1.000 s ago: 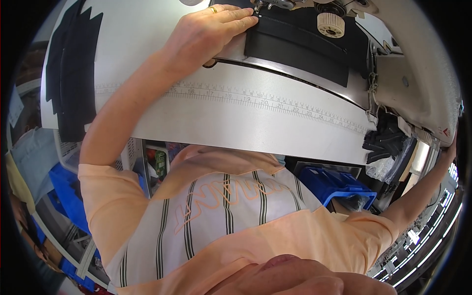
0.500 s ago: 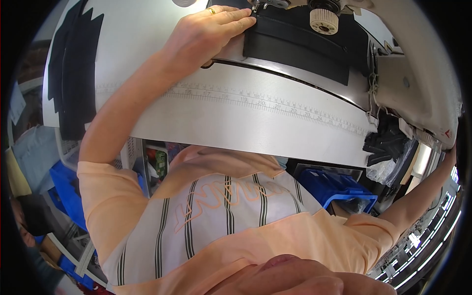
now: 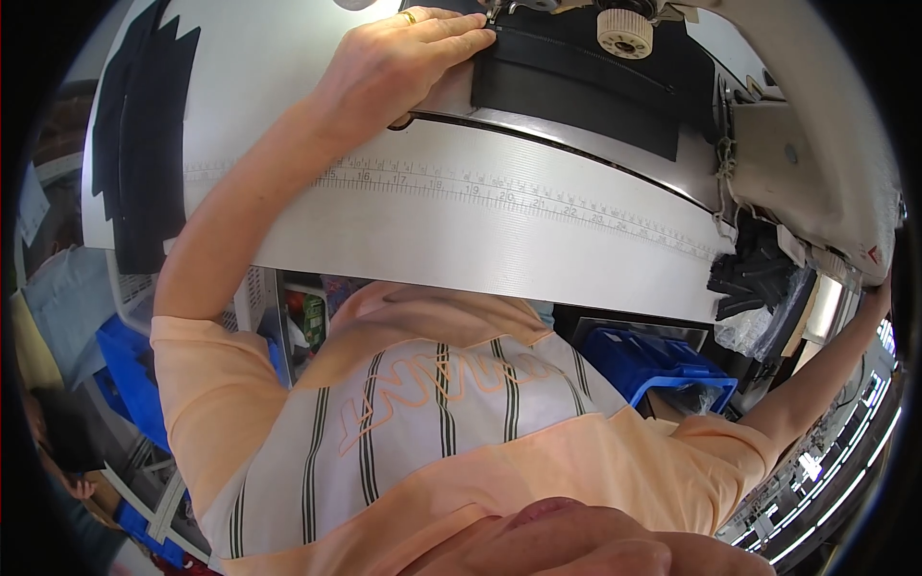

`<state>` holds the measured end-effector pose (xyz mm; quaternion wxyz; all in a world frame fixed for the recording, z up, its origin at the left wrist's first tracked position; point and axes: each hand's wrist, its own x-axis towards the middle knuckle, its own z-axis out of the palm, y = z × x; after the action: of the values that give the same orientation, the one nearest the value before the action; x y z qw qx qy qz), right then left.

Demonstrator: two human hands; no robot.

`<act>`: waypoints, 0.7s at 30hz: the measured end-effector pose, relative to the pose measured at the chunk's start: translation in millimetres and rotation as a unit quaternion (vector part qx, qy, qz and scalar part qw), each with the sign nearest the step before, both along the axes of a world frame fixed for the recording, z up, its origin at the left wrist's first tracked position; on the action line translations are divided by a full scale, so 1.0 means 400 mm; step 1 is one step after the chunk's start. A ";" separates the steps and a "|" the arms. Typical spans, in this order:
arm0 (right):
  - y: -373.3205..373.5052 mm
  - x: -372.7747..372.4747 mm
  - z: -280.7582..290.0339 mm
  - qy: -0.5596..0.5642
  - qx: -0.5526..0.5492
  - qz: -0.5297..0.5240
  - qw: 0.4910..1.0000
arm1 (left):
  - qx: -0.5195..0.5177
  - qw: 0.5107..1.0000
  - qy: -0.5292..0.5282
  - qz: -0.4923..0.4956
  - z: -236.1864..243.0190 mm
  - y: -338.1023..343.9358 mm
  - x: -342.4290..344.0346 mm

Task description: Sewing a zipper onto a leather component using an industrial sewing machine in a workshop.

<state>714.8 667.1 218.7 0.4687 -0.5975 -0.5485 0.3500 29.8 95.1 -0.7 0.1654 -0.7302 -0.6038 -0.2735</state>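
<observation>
Resting the left hand [image 3: 403, 53] palm down, with straight fingers reaching to the left end of the cloth [image 3: 581, 91], just beside the foot [image 3: 493, 15]. Not grasping anything with that hand; probably bearing down lightly to stop the cloth from slewing or lifting there. Stretching the right forearm [image 3: 821, 370] around the far side of the machine [image 3: 831, 144], with the right hand hidden behind it; cannot tell whether released or closed on something.

Finding the cloth on the metal bed [image 3: 576, 144], left of the machine's body and partly below the dial [image 3: 624, 34], likely spread flat so as to slide without puckering. Running lengthwise from the fingertips at upper left down toward the machine's body at lower right, with some of that slant owed perhaps to the lens. Carrying the zip [image 3: 615, 62] along much the same line, one end toward the foot, the other toward the machine's body.

Laying black strips [image 3: 149, 134] at the table's [image 3: 432, 230] left end, beyond the left forearm [image 3: 240, 197], presumably within reach yet out of the way. Bunching more black pieces [image 3: 754, 269] at the right end, with a blue bin [image 3: 658, 365] below the front edge.
</observation>
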 end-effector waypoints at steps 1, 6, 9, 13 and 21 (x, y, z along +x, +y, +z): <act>0.000 -0.002 0.007 0.002 -0.004 0.006 1.000 | 0.002 1.000 0.000 0.000 0.000 0.001 -0.001; -0.163 -0.137 -0.053 0.012 0.048 -0.023 0.999 | 0.011 1.000 0.017 0.005 0.000 0.002 -0.005; -0.374 -0.282 -0.207 0.121 0.168 -0.023 0.978 | 0.010 0.999 0.028 0.014 -0.005 0.002 -0.005; -0.511 -0.398 -0.256 0.116 0.267 0.034 0.956 | 0.035 0.999 0.011 0.008 -0.015 0.004 -0.006; -0.453 -0.360 -0.218 0.044 0.179 -0.016 0.983 | 0.046 0.999 -0.023 -0.014 -0.026 0.007 -0.011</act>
<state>570.8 485.8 131.5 0.5973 -0.4970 -0.5714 0.2642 25.3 97.9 -11.1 0.1808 -0.7241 -0.5838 -0.3196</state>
